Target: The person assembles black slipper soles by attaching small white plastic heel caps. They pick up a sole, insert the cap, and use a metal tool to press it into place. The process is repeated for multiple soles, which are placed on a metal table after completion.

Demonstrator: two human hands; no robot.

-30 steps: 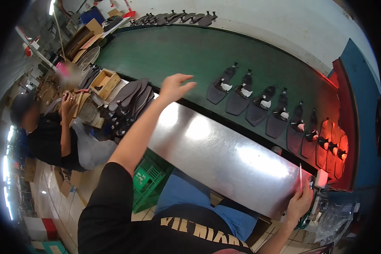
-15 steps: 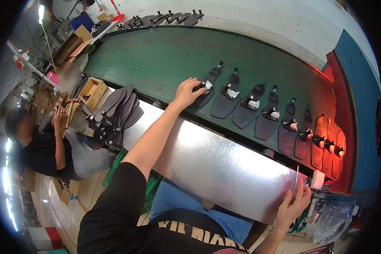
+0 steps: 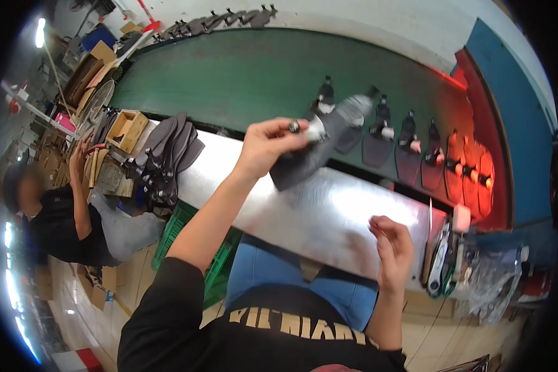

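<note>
A dark sandal sole (image 3: 325, 146) with a strap and a white scrap is in my left hand (image 3: 266, 146). My fingers and thumb pinch it by the strap area, and it hangs tilted and blurred above the near edge of the green belt (image 3: 229, 71). Over the metal tabletop (image 3: 260, 201), my right hand (image 3: 394, 251) is raised, fingers loosely bent and apart from the thumb, with nothing visible in it. More strapped soles (image 3: 376, 146) lie in a row on the belt, partly hidden behind the held one. Several at the right end (image 3: 468, 170) glow red.
A red-lit housing with a blue panel (image 3: 499, 130) stands at the belt's right end. Hand tools, including a grey-handled cutter (image 3: 439, 263), lie at the table's right edge. To the left are piled soles (image 3: 167, 149), a wooden box (image 3: 128, 130) and a seated person (image 3: 74, 214).
My left hand has lifted a sole off the belt and brought it nearer. My right hand has moved left and up, away from the tools at the table edge.
</note>
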